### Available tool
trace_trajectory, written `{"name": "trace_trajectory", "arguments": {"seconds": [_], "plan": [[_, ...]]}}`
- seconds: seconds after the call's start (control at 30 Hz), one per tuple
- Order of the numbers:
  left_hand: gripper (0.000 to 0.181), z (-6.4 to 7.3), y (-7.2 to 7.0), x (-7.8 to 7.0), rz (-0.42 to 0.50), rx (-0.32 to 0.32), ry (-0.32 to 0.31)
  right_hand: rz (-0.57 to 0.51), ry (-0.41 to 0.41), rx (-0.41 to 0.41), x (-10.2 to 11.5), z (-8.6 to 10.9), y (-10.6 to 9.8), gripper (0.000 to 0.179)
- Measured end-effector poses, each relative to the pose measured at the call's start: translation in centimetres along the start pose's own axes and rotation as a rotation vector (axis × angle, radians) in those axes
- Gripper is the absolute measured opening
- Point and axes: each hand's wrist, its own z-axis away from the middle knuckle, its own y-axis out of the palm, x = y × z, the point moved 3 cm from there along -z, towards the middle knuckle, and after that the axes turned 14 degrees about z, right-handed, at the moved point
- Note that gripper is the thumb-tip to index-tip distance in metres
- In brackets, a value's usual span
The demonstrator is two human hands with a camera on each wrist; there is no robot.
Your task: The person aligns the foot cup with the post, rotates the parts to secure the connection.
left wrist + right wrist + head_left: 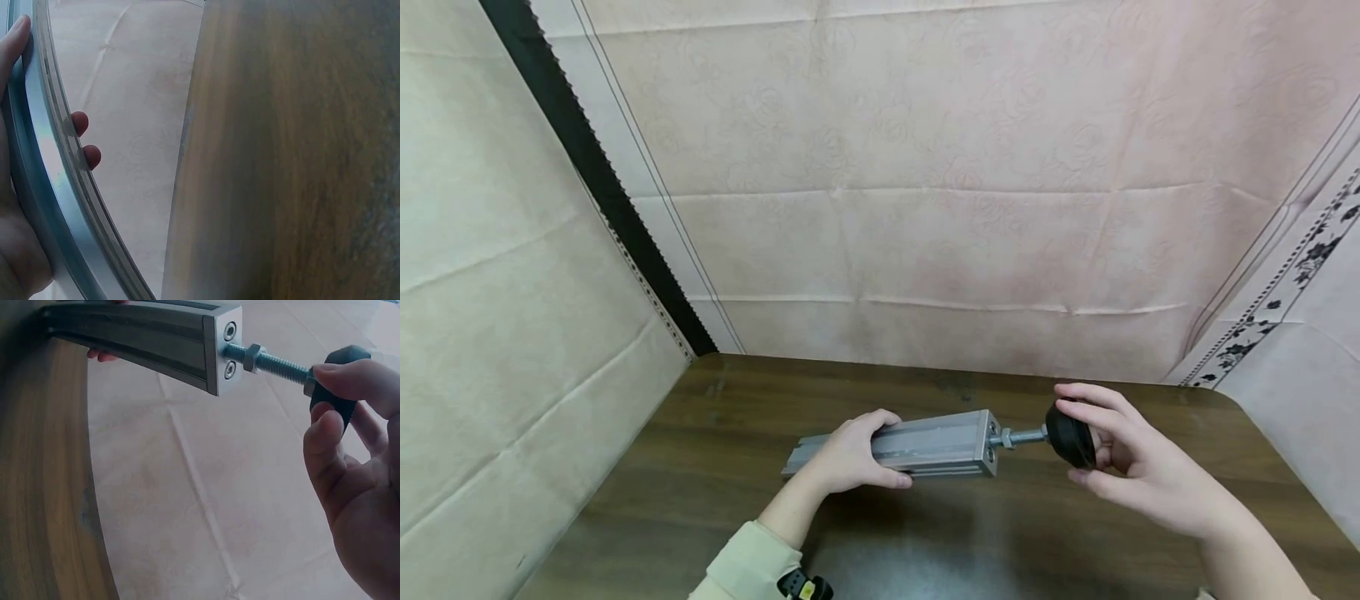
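My left hand (850,458) grips a grey aluminium profile (940,442) from above, thumb on the near side and fingers over the far side. In the left wrist view, two fingertips (92,156) show past the profile's edge. A threaded stud (284,367) sticks out of the profile's end plate, between two screw heads (230,330). It carries a hex nut (254,358) close to the plate. At the stud's outer end sits a black levelling foot (1069,437), held by the curled fingers and thumb of my right hand (1138,467).
Profile and foot are held over a brown wood-grain table (715,467). Creased pale cloth (955,250) hangs behind the table's far edge and at both sides. A dark strip (617,192) runs down the cloth at the left. A black device (805,585) sits at the left sleeve.
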Motion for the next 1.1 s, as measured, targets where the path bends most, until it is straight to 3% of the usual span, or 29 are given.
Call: {"name": "trace_trajectory", "arguments": {"seconds": [0.1, 0.2, 0.4, 0.53, 0.83, 0.97, 1.1], "plan": [[0.072, 0.0, 0.1, 0.0, -0.006, 0.004, 0.000, 0.012, 0.014, 0.005, -0.2, 0.0, -0.1, 0.078], [0.073, -0.1, 0.1, -0.1, -0.010, 0.002, -0.002, -0.049, 0.014, 0.000, -0.2, -0.1, -0.2, 0.077], [0.073, -0.1, 0.1, -0.3, -0.012, 0.003, 0.002, -0.118, 0.139, 0.030, -0.1, -0.1, 0.0, 0.079], [0.073, -0.1, 0.1, -0.3, -0.011, 0.002, 0.006, -0.138, 0.199, 0.005, -0.2, 0.0, 0.2, 0.078], [0.073, -0.2, 0.3, 0.1, -0.025, -0.009, 0.013, 0.070, 0.408, -0.096, 0.2, 0.4, 0.5, 0.073], [0.074, -0.2, 0.5, 0.1, -0.041, -0.015, 0.016, 0.112, 0.495, -0.136, 0.5, 0.3, 0.7, 0.066], [0.073, -0.2, 0.5, 0.1, -0.044, -0.023, 0.011, 0.154, 0.640, -0.163, 0.8, 0.2, 1.0, 0.057]]}}
